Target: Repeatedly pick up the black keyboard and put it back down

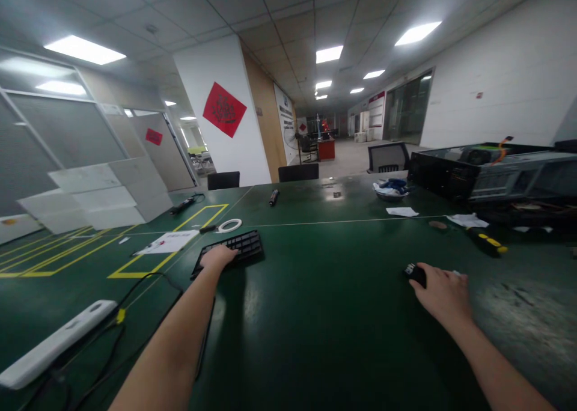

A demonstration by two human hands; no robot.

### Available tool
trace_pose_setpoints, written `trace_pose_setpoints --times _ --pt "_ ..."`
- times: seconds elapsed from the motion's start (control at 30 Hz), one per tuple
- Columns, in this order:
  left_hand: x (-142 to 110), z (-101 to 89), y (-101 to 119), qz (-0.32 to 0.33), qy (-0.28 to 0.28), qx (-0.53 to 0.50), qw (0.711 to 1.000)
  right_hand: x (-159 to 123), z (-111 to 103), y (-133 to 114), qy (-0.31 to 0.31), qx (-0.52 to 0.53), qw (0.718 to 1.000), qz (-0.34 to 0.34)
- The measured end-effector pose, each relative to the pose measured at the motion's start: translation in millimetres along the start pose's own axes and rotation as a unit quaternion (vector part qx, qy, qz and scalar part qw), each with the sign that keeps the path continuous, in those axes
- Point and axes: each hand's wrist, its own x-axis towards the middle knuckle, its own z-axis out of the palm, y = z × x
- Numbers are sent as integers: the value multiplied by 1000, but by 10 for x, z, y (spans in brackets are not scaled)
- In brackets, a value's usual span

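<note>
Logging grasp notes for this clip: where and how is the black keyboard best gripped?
The black keyboard is probably best pinched at its right end, coming from the right: it looks thin and lies low, and the left hand covers its left part.

Before you, a black computer keyboard [249, 246] with rows of dark keys sits slanted, its right end farther from you than its left, while well to the keyboard's right, slightly nearer you, a small black computer mouse [413, 273] shows only partly.
</note>
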Motion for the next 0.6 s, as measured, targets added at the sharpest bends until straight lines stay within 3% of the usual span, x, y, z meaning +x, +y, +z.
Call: trace_pose_setpoints --times 0.17,0.3,0.4,0.47,0.57,0.6 --pt "34 81 106 -62 -41 23 997 24 72 41 12 8 1000 1" --pt "-33 83 178 -58 -34 20 998 24 28 15 5 49 999 19" --pt "-175 129 318 -17 -30 2 999 -14 -79 -122 -29 161 986 31" --pt "-371 216 465 22 -37 -16 999 -61 -150 -260 -64 263 962 27" --pt "-873 440 715 119 -69 -102 985 -161 -212 -472 -142 384 912 -3" --pt "-1081 531 794 178 -85 -212 957 -199 -218 -532 -160 415 895 -27"
